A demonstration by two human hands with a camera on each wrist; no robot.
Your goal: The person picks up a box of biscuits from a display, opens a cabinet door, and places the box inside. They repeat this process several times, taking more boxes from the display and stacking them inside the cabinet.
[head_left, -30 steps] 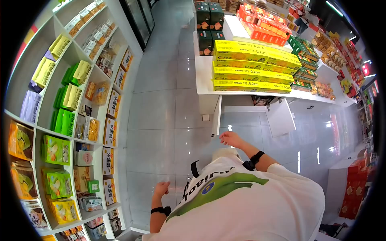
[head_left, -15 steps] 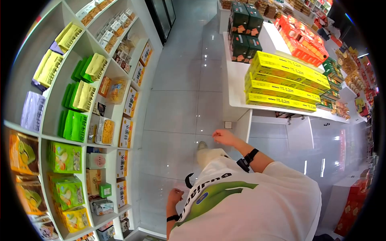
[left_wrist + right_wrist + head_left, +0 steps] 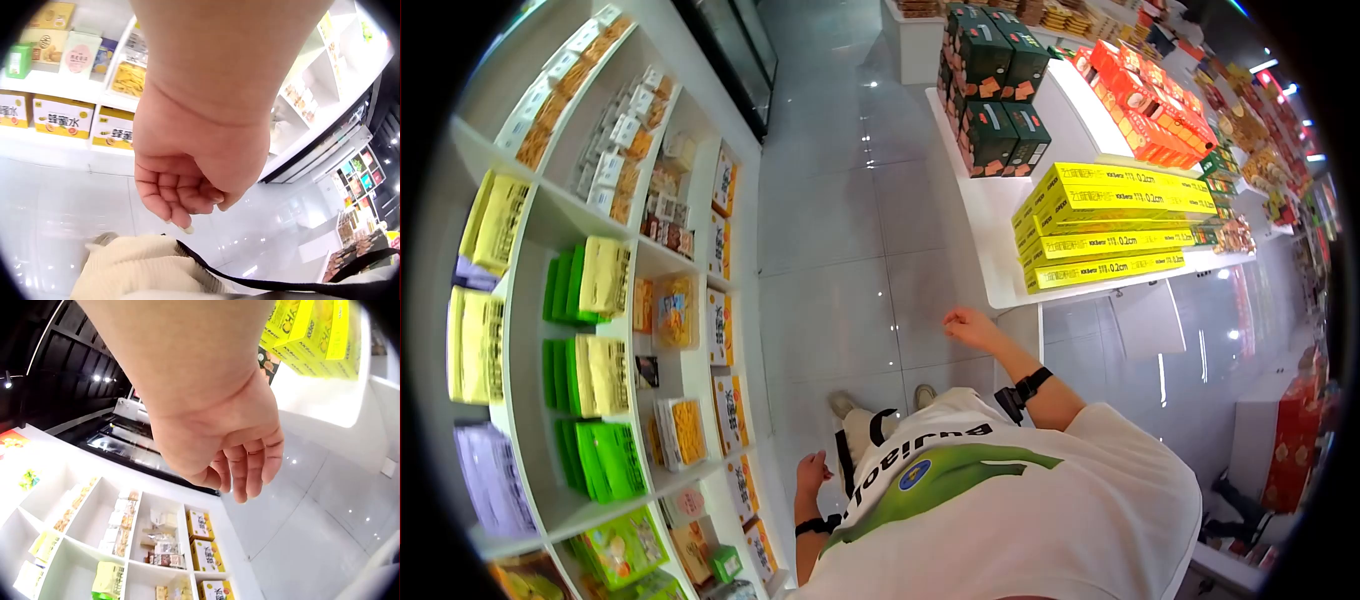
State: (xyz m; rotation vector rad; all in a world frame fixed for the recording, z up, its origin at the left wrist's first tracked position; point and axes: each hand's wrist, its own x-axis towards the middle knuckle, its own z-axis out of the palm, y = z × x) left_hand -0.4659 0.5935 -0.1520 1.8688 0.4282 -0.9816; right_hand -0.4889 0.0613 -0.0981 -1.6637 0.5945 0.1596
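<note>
Since half a second ago, the near left corner of the counter (image 3: 997, 240) is appearing closer to the person's right hand (image 3: 972, 328), and two shoes (image 3: 841, 404) are showing where only one was. The right hand is hanging near that corner, fingers loosely bent, holding nothing and, in its wrist view, touching nothing. Just to its far right, long yellow boxes (image 3: 1110, 243) are lying in a flat stack on the counter, with dark green boxes (image 3: 985, 60) standing at the far left and orange-red boxes (image 3: 1145, 105) sitting beyond. The yellow boxes are looking stiff-sided and probably fairly light for their length; their glossy faces may be proving slippery, their walls denting under a hard squeeze. The short ends of the topmost box are seemingly offering the surest hold, one palm at each. The left hand (image 3: 812, 470) is hanging near the shelf (image 3: 590, 518), fingers loosely curled and empty. White-and-orange boxes (image 3: 729, 410) are lining that shelf's aisle side, looking stiff, perhaps heavier, and probably calling for support from beneath.
</note>
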